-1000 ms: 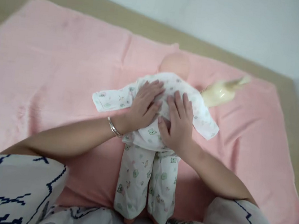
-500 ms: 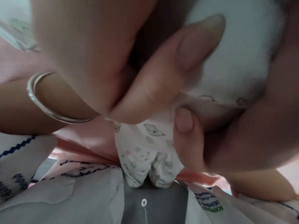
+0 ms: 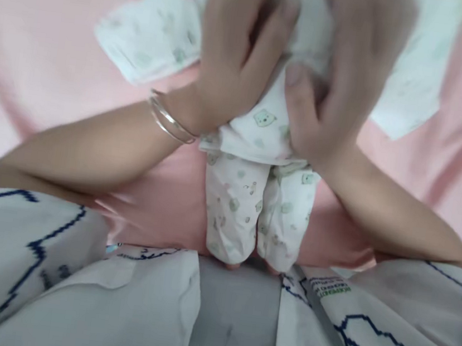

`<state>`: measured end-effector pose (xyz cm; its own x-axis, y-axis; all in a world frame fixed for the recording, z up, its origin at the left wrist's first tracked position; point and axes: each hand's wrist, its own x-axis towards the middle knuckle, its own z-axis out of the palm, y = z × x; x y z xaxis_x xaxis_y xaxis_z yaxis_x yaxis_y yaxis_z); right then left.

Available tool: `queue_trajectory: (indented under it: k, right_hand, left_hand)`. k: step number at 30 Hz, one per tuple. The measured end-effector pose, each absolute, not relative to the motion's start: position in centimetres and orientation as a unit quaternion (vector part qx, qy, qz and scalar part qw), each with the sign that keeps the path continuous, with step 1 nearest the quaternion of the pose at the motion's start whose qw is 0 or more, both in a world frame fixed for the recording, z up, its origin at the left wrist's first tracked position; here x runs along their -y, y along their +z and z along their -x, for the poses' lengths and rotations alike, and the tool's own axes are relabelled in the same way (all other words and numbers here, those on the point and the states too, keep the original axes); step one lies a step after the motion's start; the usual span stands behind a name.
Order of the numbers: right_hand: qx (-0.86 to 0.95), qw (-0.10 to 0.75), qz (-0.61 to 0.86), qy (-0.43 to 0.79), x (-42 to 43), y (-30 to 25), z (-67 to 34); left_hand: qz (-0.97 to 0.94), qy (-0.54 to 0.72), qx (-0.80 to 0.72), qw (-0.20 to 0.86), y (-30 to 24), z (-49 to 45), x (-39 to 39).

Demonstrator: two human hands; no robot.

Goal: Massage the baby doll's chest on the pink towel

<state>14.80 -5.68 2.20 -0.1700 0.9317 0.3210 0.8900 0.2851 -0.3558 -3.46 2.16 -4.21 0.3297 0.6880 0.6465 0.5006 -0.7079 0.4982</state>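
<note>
A small figure in a printed baby shirt (image 3: 256, 137) and matching trousers (image 3: 234, 213) lies on its back, feet toward me. Whether it is a doll or a baby I cannot tell, as my hands cover its upper part. My left hand (image 3: 237, 50), with silver bangles (image 3: 170, 120) at the wrist, curls around the left side of a white cloth (image 3: 309, 31) over the upper body. On the other side my right hand (image 3: 348, 75) closes around it, thumb along the shirt front. Both hands are blurred, and their fingertips are partly hidden.
A pink sheet (image 3: 146, 213) lies underneath. Printed white cloth spreads out at the upper left (image 3: 145, 44) and upper right (image 3: 419, 84). My white garment with dark blue lines (image 3: 114, 304) and a grey panel (image 3: 236, 314) fill the near edge.
My hands now appear farther from the camera and higher in the picture. More of the shirt, trousers and pink sheet shows. Both hands stay around the white cloth.
</note>
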Motion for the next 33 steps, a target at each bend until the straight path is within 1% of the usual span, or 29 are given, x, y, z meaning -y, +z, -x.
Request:
queue_trajectory:
  k: [1, 2, 4, 7, 9, 12, 18, 33]
  right_hand:
    - [0.778, 0.273, 0.566, -0.012, 5.5, 2.2, -14.5]
    - [0.781, 0.28, 0.558, -0.025, 5.4, 2.0, -14.3]
    - [0.771, 0.274, 0.575, -0.013, 5.2, 1.4, -14.2]
    - [0.759, 0.271, 0.592, 0.008, 5.0, 0.6, -14.3]
    - [0.756, 0.292, 0.586, 0.011, 4.8, 0.3, -14.2]
    - [0.753, 0.318, 0.576, -0.006, 4.7, 0.1, -14.0]
    - [0.749, 0.348, 0.563, -0.032, 4.5, -0.4, -13.6]
    - [0.751, 0.326, 0.573, -0.037, 4.8, -0.1, -13.3]
  left_hand:
    - [-0.812, 0.469, -0.338, 0.082, -3.2, 3.1, -2.3]
    - [-0.807, 0.481, -0.332, 0.082, -2.5, 2.7, -2.3]
    - [-0.809, 0.493, -0.306, 0.093, -2.2, 2.1, -2.1]
    - [-0.789, 0.491, -0.341, 0.138, -2.7, 1.7, -2.1]
    - [-0.779, 0.503, -0.341, 0.152, -3.0, 1.7, -2.1]
    - [-0.774, 0.528, -0.317, 0.147, -2.9, 2.0, -2.1]
    - [-0.763, 0.539, -0.324, 0.151, -2.7, 2.2, -2.0]
    - [-0.764, 0.534, -0.332, 0.145, -2.9, 2.4, -1.8]
